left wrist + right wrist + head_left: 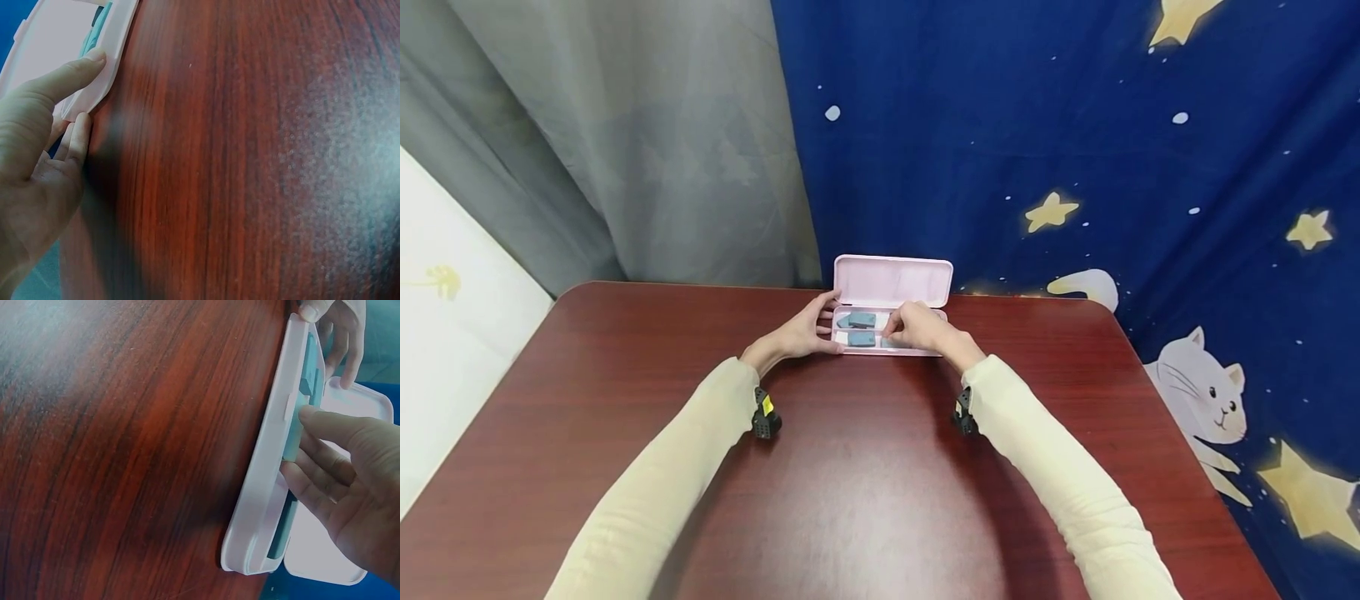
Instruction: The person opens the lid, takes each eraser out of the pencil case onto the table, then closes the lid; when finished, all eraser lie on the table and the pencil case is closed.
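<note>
Cream sleeves (658,475) come in nearest the camera, from seven and five o'clock, each with a small black wrist camera (766,414), over a reddish-brown table (865,500). Both hands meet at a pink case (257,481), whose long axis runs nine to three in the head view, its lid (891,281) raised at twelve. The left hand (797,335) holds the nine o'clock end, thumb over the near rim and fingers against the end wall. The right hand (925,327) has a narrow grip: thumb and a fingertip pinch a teal block (293,440) by its two ends, in or just over the case's near row; how deep it sits I cannot tell. That block lies at about eight o'clock from the right palm, its long axis matching the case's, so the right hand is the nearer one. At nine o'clock from it sits a second block (861,338), and at twelve from that one, in the far row, a third block (863,320).
</note>
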The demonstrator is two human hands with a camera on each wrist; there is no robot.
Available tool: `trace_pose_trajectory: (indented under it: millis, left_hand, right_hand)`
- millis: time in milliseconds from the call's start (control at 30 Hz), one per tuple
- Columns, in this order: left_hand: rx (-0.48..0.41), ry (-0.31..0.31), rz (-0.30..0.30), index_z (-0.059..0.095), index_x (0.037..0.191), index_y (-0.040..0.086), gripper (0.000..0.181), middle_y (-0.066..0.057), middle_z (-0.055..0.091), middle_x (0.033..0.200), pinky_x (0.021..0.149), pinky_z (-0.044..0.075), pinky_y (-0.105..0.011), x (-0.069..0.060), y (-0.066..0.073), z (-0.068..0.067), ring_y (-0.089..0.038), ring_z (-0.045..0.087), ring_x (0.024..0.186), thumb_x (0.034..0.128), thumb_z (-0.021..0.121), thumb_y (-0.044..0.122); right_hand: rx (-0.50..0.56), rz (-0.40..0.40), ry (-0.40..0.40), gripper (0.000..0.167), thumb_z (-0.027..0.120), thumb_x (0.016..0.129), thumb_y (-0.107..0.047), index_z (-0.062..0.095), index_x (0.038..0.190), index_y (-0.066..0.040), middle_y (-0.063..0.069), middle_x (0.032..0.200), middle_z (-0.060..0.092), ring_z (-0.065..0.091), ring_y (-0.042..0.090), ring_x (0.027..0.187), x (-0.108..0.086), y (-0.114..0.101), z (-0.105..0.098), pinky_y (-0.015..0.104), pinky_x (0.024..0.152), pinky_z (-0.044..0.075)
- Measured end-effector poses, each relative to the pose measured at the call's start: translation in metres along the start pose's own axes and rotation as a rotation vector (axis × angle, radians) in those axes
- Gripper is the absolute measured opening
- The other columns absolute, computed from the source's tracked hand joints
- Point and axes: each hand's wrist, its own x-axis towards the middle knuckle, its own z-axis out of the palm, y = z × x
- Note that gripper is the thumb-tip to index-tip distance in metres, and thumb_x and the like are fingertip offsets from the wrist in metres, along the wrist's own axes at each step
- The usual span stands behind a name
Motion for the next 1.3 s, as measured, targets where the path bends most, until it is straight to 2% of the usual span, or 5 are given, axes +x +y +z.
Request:
trace_pose_trajectory:
  millis: [300,533,800,1067,1300]
  left_hand:
    - [-0.007,-0.008,-0.003,0.012,0.151,-0.002,0.103,-0.029,0.028,0.142,0.103,0.038,-0.052,-0.001,0.0,0.0,-0.043,0.036,0.127,0.0721,0.076,-0.014]
    - [-0.032,-0.023,0.0,0.009,0.15,-0.007,0.102,-0.034,0.025,0.141,0.104,0.035,-0.057,0.0,-0.001,0.001,-0.049,0.033,0.127,0.0723,0.074,-0.016]
    - [-0.023,-0.014,-0.011,0.011,0.151,-0.005,0.102,-0.032,0.026,0.143,0.103,0.036,-0.056,0.0,-0.003,0.003,-0.047,0.034,0.127,0.0723,0.075,-0.016]
    - [0.008,-0.009,-0.01,0.013,0.152,0.0,0.102,-0.026,0.029,0.142,0.103,0.039,-0.051,-0.001,0.0,0.003,-0.04,0.037,0.127,0.073,0.077,-0.011]
    - [0.004,-0.003,-0.002,0.01,0.152,-0.001,0.104,-0.028,0.029,0.141,0.103,0.038,-0.053,0.0,-0.001,-0.001,-0.042,0.036,0.127,0.0727,0.076,-0.013]
  right_hand:
    - [0.034,-0.003,-0.039,0.007,0.076,0.082,-0.008,0.079,0.087,-0.011,-0.004,0.081,0.072,0.059,0.01,0.071,0.001,-0.001,-0.003,0.023,0.064,0.049]
    - [0.1,-0.037,-0.094,0.012,0.073,0.082,-0.001,0.077,0.092,-0.004,0.003,0.085,0.073,0.06,0.011,0.075,0.0,0.001,-0.005,0.023,0.07,0.049]
    - [0.194,-0.055,-0.169,0.011,0.068,0.085,0.001,0.074,0.094,0.002,0.006,0.082,0.071,0.058,0.015,0.061,-0.001,0.005,-0.008,0.02,0.053,0.048]
    - [0.263,-0.031,-0.124,0.012,0.065,0.087,-0.001,0.072,0.096,0.004,0.007,0.084,0.069,0.053,0.01,0.067,-0.003,0.01,-0.012,0.02,0.063,0.044]
    - [0.663,0.041,-0.034,0.022,0.052,0.087,0.005,0.058,0.108,0.01,0.014,0.086,0.059,0.061,0.021,0.066,-0.014,0.012,-0.008,0.034,0.061,0.059]
